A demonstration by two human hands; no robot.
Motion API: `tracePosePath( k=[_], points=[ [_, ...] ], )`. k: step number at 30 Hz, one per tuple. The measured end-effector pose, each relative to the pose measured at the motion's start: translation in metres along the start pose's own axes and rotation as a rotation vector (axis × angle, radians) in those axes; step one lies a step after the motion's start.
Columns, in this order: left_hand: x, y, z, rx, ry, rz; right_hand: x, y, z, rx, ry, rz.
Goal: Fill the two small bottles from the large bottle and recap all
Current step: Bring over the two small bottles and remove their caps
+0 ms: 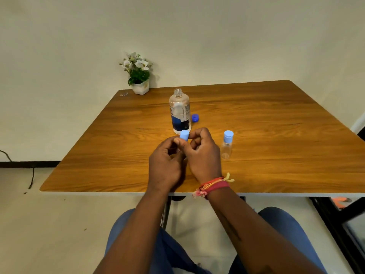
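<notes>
Head view. Rectangular wood-grain desk [256,107] against a plain cream wall.

Large clear plastic bottle with a blue and white label [179,111]: upright at desk centre, neck uncapped, partly filled with clear liquid. Its round dark blue cap [195,118] lies on the desk just beside it, to the right.

Small clear plastic bottle [178,148]: mostly hidden between both hands, held above the desk in front of the large bottle. Left hand [166,165], grip closed round the bottle body. Right hand [203,155], grip pinching the light blue flip cap [184,134] on its top.

Second small clear plastic bottle with a light blue cap on [227,144]: upright on the desk, near the right hand, apart from it.

White pot of white flowers [138,76]: far left corner of the desk. Red and orange thread bands [214,184] on the right wrist.
</notes>
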State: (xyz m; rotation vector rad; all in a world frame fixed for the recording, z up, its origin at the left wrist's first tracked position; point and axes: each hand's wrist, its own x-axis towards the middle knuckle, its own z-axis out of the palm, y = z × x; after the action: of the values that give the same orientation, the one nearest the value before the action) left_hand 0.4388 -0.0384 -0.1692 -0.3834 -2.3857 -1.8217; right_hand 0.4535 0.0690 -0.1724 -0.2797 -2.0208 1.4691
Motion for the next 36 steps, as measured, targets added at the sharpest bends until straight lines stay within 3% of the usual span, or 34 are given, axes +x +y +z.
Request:
tracePosePath(
  k=[6, 11, 16, 33, 36],
  points=[
    [0.0016, -0.0009, -0.0025, 0.104, -0.094, 0.034, 0.0038, 0.0094, -0.0024, 0.178, -0.111, 0.096],
    [0.0028, -0.0029, -0.0021, 0.14, -0.091, 0.072, 0.0025, 0.0083, -0.0056, 0.178, -0.189, 0.088],
    [0.0015, -0.0048, -0.0015, 0.158, -0.079, 0.072, 0.0023, 0.0052, -0.0048, 0.095, -0.099, 0.089],
    [0.0, -0.0035, -0.0014, 0.162, -0.081, 0.073, 0.0003, 0.0047, -0.0061, 0.065, -0.156, 0.058],
    [-0.0016, -0.0037, -0.0011, 0.168, -0.063, 0.07, 0.0009, 0.005, -0.0058, 0.074, -0.103, 0.08]
  ],
)
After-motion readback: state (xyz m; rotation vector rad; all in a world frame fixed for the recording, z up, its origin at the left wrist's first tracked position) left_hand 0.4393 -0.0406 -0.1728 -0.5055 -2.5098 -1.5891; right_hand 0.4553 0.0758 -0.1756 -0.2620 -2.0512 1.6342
